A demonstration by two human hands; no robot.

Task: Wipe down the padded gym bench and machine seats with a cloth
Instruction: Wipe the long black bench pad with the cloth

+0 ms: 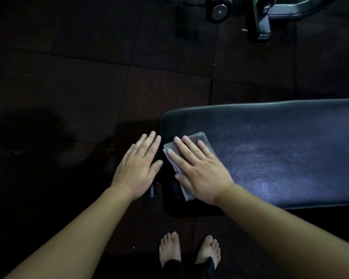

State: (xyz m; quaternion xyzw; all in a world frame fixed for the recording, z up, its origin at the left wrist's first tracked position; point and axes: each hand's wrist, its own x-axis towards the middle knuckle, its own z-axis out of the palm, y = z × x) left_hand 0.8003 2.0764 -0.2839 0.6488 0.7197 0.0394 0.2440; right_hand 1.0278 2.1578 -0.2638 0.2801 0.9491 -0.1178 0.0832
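A black padded bench [280, 150] runs from the middle of the view to the right edge. A folded grey cloth [205, 140] lies on its left end. My right hand [199, 170] presses flat on the cloth, fingers spread and pointing up and left, covering most of it. My left hand [138, 168] hovers flat and empty just off the bench's left end, fingers together, thumb near the cloth's edge. Whether it touches anything below is hidden.
Dark rubber floor tiles [89, 97] surround the bench. A metal machine frame [264, 19] and a padded roller [220, 11] stand at the top. A small black bench part [153, 190] pokes out under my left hand. My bare feet [189, 252] stand below the bench.
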